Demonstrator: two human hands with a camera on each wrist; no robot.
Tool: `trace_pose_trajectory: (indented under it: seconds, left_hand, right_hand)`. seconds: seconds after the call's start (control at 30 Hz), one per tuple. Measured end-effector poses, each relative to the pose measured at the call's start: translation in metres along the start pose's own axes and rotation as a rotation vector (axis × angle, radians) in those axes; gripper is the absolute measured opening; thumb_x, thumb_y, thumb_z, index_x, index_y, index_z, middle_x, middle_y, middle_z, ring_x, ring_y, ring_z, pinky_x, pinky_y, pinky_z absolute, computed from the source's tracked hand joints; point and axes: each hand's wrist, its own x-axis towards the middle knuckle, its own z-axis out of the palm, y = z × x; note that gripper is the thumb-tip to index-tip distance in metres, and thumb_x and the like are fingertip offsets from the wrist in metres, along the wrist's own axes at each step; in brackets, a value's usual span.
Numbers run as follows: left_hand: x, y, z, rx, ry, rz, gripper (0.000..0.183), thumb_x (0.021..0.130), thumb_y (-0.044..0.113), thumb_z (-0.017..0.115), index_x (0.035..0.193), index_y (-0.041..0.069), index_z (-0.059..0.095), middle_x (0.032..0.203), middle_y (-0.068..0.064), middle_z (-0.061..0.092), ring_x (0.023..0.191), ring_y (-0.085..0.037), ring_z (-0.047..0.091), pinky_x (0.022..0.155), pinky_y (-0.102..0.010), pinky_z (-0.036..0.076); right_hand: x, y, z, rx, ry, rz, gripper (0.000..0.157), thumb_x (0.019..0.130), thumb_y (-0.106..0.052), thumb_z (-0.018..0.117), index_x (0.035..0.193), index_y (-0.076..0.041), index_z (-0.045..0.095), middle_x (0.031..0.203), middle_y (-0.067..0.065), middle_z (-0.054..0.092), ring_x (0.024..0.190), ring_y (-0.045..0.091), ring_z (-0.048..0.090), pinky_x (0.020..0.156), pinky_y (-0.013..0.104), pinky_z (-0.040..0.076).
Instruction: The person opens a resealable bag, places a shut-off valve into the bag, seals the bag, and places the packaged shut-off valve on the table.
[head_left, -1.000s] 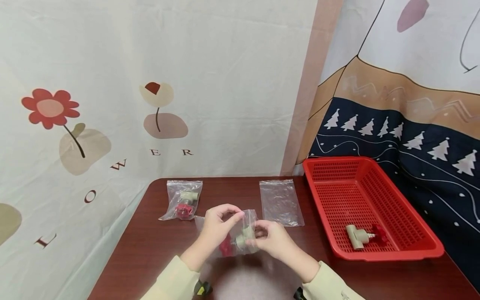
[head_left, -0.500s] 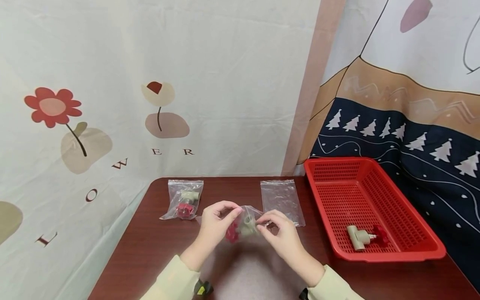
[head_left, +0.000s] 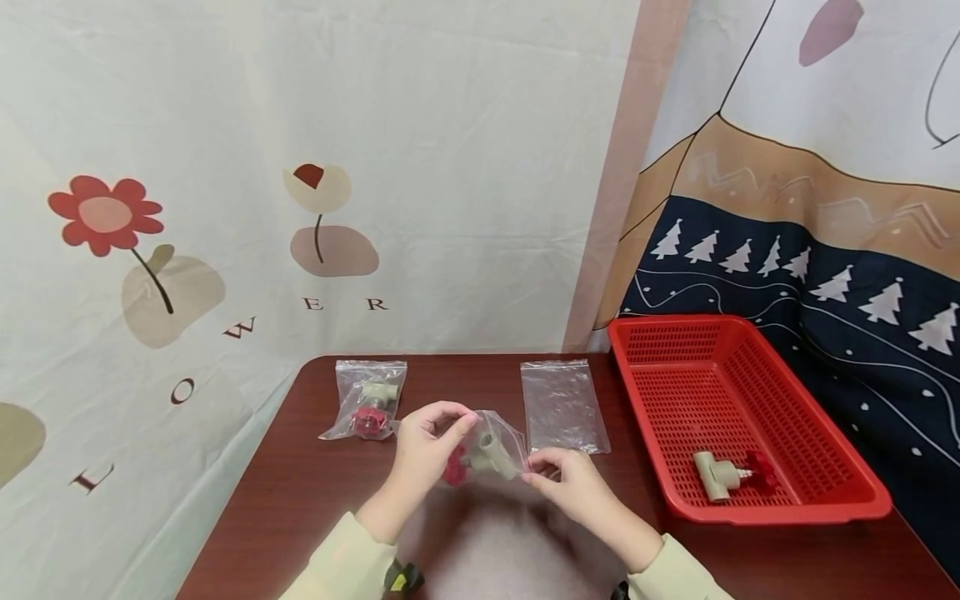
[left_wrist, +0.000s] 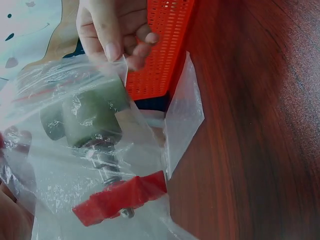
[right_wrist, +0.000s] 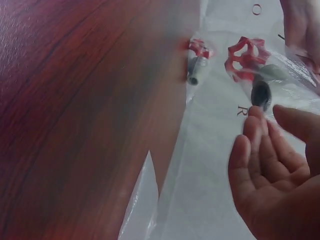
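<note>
A clear zip bag is held up between both hands above the table, with a valve inside it. The valve has a pale green tee-shaped body and a red handwheel. My left hand pinches the bag's upper edge between thumb and index finger. On the opposite side, my right hand pinches the edge near the mouth, thumb against the curled index finger. In the left wrist view, the right hand grips the plastic just beside the valve body.
A second bagged valve lies at the table's back left. A flat clear bag rests behind my right hand. On the right stands a red basket with a loose valve in it, all on a dark wooden table.
My right hand has shifted its hold along the bag's edge and moved right, toward me, pulling the edge taut. The bagged valve has tilted. My left hand keeps its pinch, almost still.
</note>
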Motion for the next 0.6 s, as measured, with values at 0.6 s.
trace_pose_trajectory:
  seconds: [0.6]
  left_hand:
    - [0.003, -0.036, -0.013, -0.176, 0.033, 0.035, 0.010, 0.086, 0.000, 0.066, 0.094, -0.006, 0.067, 0.078, -0.023, 0.068, 0.073, -0.011, 0.068, 0.066, -0.023, 0.055]
  right_hand:
    - [0.003, -0.006, -0.017, -0.049, 0.261, -0.198, 0.008, 0.090, -0.016, 0.063, 0.088, -0.008, 0.066, 0.082, -0.008, 0.062, 0.077, 0.001, 0.054, 0.062, 0.019, 0.048]
